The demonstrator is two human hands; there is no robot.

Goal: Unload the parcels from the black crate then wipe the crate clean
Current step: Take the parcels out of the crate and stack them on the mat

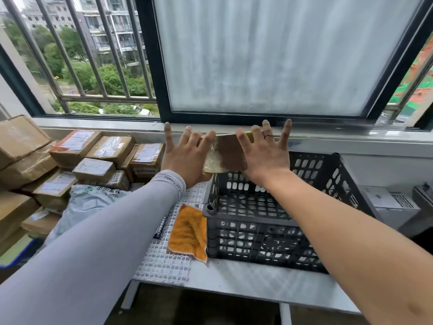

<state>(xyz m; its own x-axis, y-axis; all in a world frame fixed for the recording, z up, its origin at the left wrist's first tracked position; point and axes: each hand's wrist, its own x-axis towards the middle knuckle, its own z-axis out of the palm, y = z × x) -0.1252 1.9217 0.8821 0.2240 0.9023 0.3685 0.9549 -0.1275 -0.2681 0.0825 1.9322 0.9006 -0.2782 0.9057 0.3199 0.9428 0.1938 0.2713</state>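
Observation:
A small brown cardboard parcel [225, 153] with clear tape hangs in the air above the far left corner of the black crate [276, 231]. My left hand [185, 156] presses its left side and my right hand [264, 153] presses its right side, fingers of both spread and straight. The black plastic crate has lattice walls and stands on a white table; I see no parcel through its near walls. An orange cloth [188, 231] lies flat on the table just left of the crate.
A pile of cardboard parcels [98, 158] and a grey mail bag [93, 202] fills the left side. A white plastic grid mat [164, 263] lies under the cloth. White boxes [391, 202] sit right of the crate. A window sill and frosted pane are close behind.

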